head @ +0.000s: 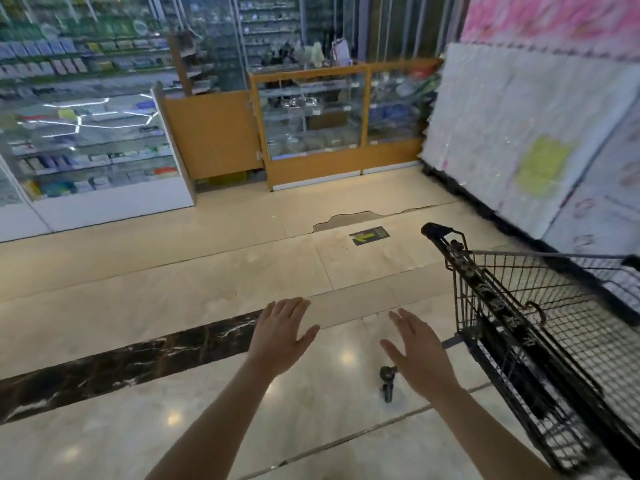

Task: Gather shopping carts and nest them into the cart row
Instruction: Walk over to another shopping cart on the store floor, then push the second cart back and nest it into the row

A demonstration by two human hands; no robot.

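A: Item one, nearest the lens: two bare forearms reaching forward over the floor. Left hand, palm down, fingers spread flat, holding nothing. Right hand, same entry: fingers extended and splayed, empty.

B: Contact with anything?

A: None. Both hands hang in the air, apart from each other and apart from the cart.

B: Item two?

A: One shopping cart, black wire mesh, standing at the right of the view, just beside the right hand but not touching it. Its black handle bar points up and away toward the middle of the floor. The basket runs off the right edge of the frame. One small black caster shows on the floor below the right hand.

B: A cart row?

A: Not listed; only this one cart shows.

B: Surroundings?

A: Floor: glossy beige tile, crossed by a dark marbled strip under the left forearm. A chipped patch lies farther out, with a dark floor sticker bearing a yellow arrow just beside it. Beyond: a white glass display counter of boxed goods at left, a wood-framed glass cabinet at centre. At right, behind the cart, wrapped white panels lean upright. Contents of the shelves are too blurred to name.
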